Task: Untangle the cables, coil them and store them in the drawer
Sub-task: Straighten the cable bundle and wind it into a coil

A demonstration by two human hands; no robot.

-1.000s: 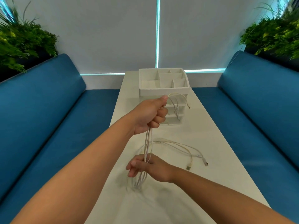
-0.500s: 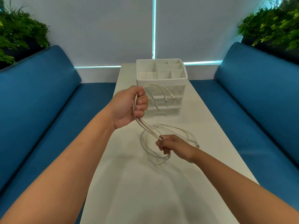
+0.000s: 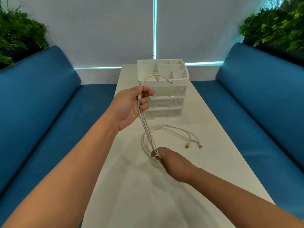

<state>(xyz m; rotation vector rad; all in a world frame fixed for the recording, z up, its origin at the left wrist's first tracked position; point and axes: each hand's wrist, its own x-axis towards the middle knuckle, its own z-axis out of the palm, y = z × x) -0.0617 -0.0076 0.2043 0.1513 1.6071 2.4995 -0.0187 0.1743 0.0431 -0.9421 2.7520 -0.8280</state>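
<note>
Several white cables [image 3: 147, 129] run as a bundle from my left hand [image 3: 131, 105], raised in front of the drawer unit, down to my right hand [image 3: 171, 160] low over the table. My left hand grips the bundle, and short plug ends arch out above it. My right hand pinches the same strands near the tabletop. Loose loops lie on the table around and behind my right hand, with two USB plugs [image 3: 193, 146] resting to the right. The white drawer unit [image 3: 164, 99] stands at the far middle of the table, its drawers closed and an open divided tray on top.
The long white table [image 3: 148, 195] runs away from me between two blue sofas [image 3: 41, 104]. Green plants [image 3: 279, 28] stand behind both sofa backs. A white blind covers the window at the far end.
My left hand has lifted higher, in front of the drawer unit's top. My right hand has slid down along the bundle toward me. The two USB plugs now lie spread out to the right.
</note>
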